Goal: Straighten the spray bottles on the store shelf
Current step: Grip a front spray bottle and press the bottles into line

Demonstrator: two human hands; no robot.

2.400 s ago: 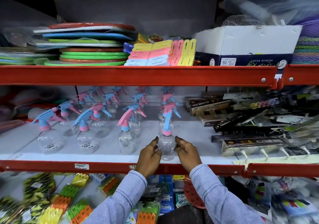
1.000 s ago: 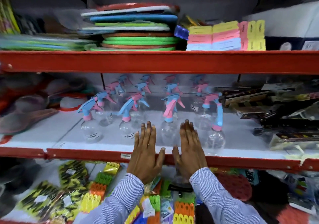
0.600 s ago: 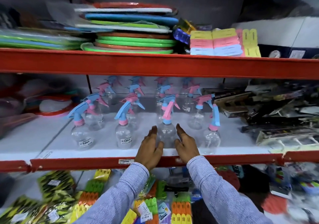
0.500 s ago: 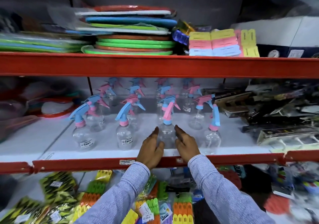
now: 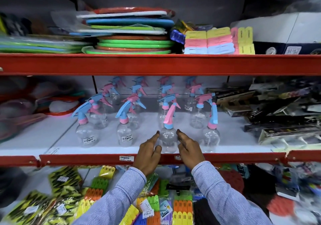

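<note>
Clear spray bottles with pink-and-blue trigger heads stand in rows on the white middle shelf (image 5: pixel 57 138). Front row, left to right: a blue-headed bottle (image 5: pixel 86 134), a second one (image 5: pixel 125 134), a pink-headed bottle (image 5: pixel 168 138) and a fourth bottle (image 5: pixel 211 138). My left hand (image 5: pixel 149 152) and my right hand (image 5: pixel 188 148) press the pink-headed bottle from either side, fingertips on its round body. Its trigger points toward me. Several more bottles stand behind, partly hidden.
A red rail (image 5: pixel 86 159) with a price tag fronts the shelf. Dark boxed goods (image 5: pixel 278 120) crowd the right side, blurred red items (image 5: pixel 26 112) the left. Stacked coloured plates (image 5: pixel 132 42) and pastel packs (image 5: pixel 217 42) fill the upper shelf. Peg packs (image 5: pixel 156 207) lie below.
Both hands left the rightmost front bottle, lay flat on the shelf edge, then closed around its left neighbour. Over the last half second they have stayed on it.
</note>
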